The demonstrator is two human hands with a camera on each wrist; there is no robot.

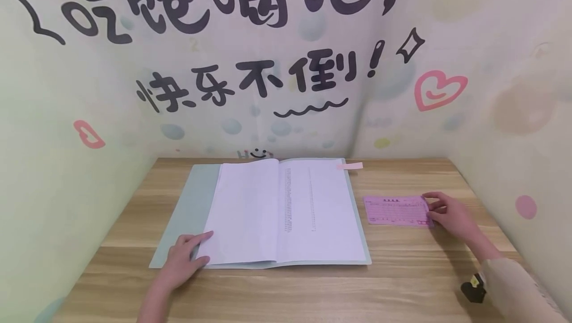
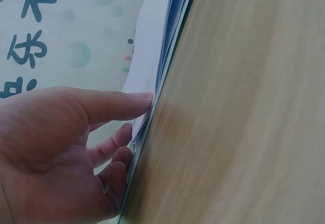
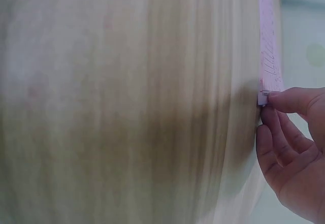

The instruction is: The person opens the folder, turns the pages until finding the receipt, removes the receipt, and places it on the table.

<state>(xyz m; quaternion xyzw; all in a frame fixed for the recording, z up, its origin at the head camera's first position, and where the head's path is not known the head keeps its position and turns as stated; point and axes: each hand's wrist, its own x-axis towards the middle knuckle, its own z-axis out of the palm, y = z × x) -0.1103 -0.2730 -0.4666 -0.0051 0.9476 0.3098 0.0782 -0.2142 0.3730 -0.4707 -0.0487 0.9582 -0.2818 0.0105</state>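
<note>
A pale blue-green folder (image 1: pixel 185 214) lies spread on the wooden table, with white printed pages (image 1: pixel 250 214) inside it. My left hand (image 1: pixel 180 258) rests at the lower left corner of the pages, thumb and index finger extended onto them. In the left wrist view the thumb of that hand (image 2: pixel 56 137) touches the page edges, the other fingers bent loosely below. To the right of the folder lies a pink printed receipt slip (image 1: pixel 395 211). My right hand (image 1: pixel 453 216) pinches its right end; in the right wrist view the thumb presses a whitish end of the slip (image 3: pixel 269 56).
A pale pink tab (image 1: pixel 350 166) sticks out from the folder's upper right edge. Beside the right sleeve (image 1: pixel 514 283) is a small black item (image 1: pixel 473 289) with a yellow patch. Walls with lettering (image 1: pixel 254 75) enclose the wooden table (image 1: pixel 313 293) at the back and sides.
</note>
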